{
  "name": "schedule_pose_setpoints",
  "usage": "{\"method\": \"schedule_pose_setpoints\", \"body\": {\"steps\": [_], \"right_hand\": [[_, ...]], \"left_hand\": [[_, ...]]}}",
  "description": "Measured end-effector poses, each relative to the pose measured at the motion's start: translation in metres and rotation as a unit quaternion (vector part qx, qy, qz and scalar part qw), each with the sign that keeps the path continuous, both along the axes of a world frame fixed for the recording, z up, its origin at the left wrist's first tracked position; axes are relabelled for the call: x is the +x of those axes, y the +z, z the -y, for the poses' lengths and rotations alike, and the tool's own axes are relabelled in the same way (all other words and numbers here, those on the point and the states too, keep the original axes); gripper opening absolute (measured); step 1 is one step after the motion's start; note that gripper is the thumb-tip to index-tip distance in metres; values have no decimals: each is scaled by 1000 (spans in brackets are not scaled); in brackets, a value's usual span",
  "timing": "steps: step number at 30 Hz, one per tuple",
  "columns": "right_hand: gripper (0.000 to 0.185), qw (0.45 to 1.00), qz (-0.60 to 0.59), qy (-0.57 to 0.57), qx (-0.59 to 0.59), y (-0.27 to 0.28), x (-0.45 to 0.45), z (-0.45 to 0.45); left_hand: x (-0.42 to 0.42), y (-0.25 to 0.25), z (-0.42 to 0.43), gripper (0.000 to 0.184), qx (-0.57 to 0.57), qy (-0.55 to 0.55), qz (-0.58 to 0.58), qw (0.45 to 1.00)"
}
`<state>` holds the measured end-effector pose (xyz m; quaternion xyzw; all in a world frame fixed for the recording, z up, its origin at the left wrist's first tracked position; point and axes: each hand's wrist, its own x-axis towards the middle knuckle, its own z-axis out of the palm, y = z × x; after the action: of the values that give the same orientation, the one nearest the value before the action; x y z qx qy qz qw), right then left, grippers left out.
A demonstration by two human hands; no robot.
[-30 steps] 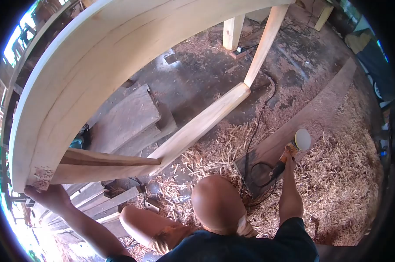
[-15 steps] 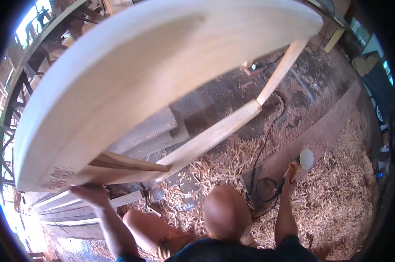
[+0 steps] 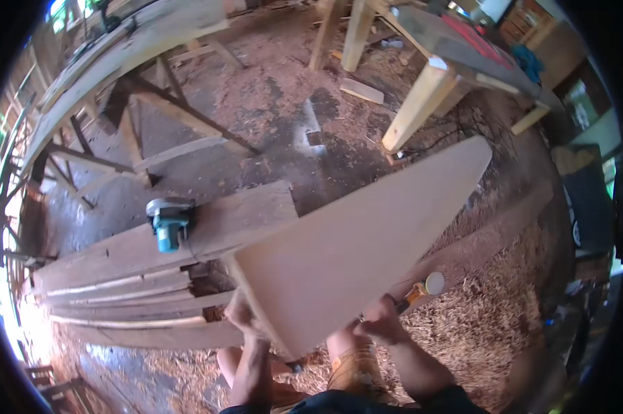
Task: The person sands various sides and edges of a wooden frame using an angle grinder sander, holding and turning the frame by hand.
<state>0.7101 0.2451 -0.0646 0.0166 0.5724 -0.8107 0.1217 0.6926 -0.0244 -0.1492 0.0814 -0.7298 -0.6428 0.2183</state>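
A large, pale wooden piece (image 3: 346, 241) with a broad flat face and a tapering far end slants up across the middle of the view. My left hand (image 3: 246, 319) is closed around its lower left edge. Beside the lower right edge, my right hand (image 3: 384, 323) grips the handle of an angle grinder (image 3: 416, 293). The grinder's body is orange-yellow, and its round pale disc (image 3: 435, 283) points away from me. Whether the right hand also touches the wood, I cannot tell.
A teal circular saw (image 3: 168, 224) rests on wide planks (image 3: 256, 210) at left. Wooden trestles (image 3: 180, 114) and a thick-legged workbench (image 3: 421, 103) stand farther back. Shavings (image 3: 490, 324) cover the floor at right.
The wooden piece has tipped and dropped lower, so its broad flat face shows instead of the curved edge and struts. My right hand moved left with the grinder, closer to the wood.
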Motion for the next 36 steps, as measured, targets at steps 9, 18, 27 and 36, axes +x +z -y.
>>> {"method": "schedule_pose_setpoints", "body": {"steps": [9, 18, 27, 36], "right_hand": [[60, 986, 42, -144, -78, 166, -23, 24], [111, 975, 60, -155, -147, 182, -35, -89], [66, 920, 189, -342, -14, 158, -54, -141], [59, 928, 231, -280, -79, 212, -85, -163]], "left_hand": [[-33, 259, -98, 57, -218, -161, -4, 963], [13, 198, -58, 34, -275, -283, 177, 902], [65, 152, -29, 45, -406, -261, 227, 846], [60, 327, -30, 32, -452, -297, 208, 815]]}}
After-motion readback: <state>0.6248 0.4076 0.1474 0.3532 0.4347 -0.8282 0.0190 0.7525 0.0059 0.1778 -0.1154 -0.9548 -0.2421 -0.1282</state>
